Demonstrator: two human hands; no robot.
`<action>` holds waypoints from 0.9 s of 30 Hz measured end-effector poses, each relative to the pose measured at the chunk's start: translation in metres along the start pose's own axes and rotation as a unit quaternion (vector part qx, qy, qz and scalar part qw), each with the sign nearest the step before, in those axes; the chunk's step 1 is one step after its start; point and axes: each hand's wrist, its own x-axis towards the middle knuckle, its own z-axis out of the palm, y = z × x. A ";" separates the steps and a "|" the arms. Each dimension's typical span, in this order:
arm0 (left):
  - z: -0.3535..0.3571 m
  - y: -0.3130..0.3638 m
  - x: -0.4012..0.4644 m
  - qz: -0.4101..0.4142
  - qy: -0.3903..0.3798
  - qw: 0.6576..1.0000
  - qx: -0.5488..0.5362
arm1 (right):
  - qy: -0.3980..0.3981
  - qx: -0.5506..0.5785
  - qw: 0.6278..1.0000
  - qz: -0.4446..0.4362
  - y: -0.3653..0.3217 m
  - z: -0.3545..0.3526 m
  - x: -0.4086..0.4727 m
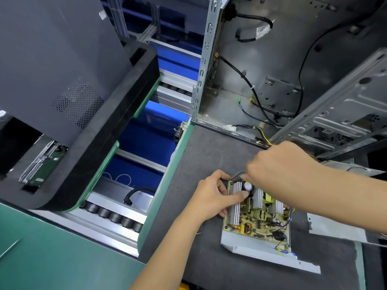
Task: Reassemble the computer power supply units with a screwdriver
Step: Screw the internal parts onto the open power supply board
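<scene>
I see the power box [257,225] on the gray mat [209,153], lid off, board showing. My left hand [211,195] grips its left edge. Right hand [278,166] is curled at the far corner; can't tell if it holds a tool. Lots left: screws, lid.

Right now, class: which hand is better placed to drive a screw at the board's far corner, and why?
The right hand, I'd judge: it is curled directly above the far corner of the circuit board, while the left hand grips the board's left edge, steadying it. No screwdriver is clearly visible.
</scene>
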 end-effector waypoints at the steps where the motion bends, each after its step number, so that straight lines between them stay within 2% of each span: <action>1: 0.000 0.000 0.000 0.000 -0.001 1.000 0.000 | -0.009 0.007 1.000 0.006 -0.001 0.001 -0.001; 8: -0.001 0.001 0.000 0.000 -0.006 1.000 0.002 | -0.047 0.128 0.991 0.005 0.012 0.005 -0.007; 13: -0.001 0.002 -0.001 0.005 -0.006 1.000 -0.001 | -0.002 0.030 0.999 -0.036 0.006 0.005 -0.004; 15: 0.000 0.003 -0.001 0.003 -0.008 1.000 0.001 | 0.010 0.013 1.000 -0.011 0.003 0.003 -0.002; 18: -0.003 0.005 -0.002 0.005 -0.009 1.000 0.008 | 0.010 0.053 0.998 0.024 0.007 0.004 0.001; 22: -0.010 0.010 -0.003 0.022 -0.011 0.998 0.050 | -0.005 0.154 0.988 -0.018 0.011 0.010 0.000; 25: -0.010 0.014 -0.005 0.030 -0.008 0.997 0.066 | -0.004 0.125 0.992 -0.020 0.016 0.007 0.002; 27: -0.012 0.019 -0.006 0.065 0.015 0.995 0.072 | 0.022 0.081 0.996 -0.032 0.015 0.003 0.002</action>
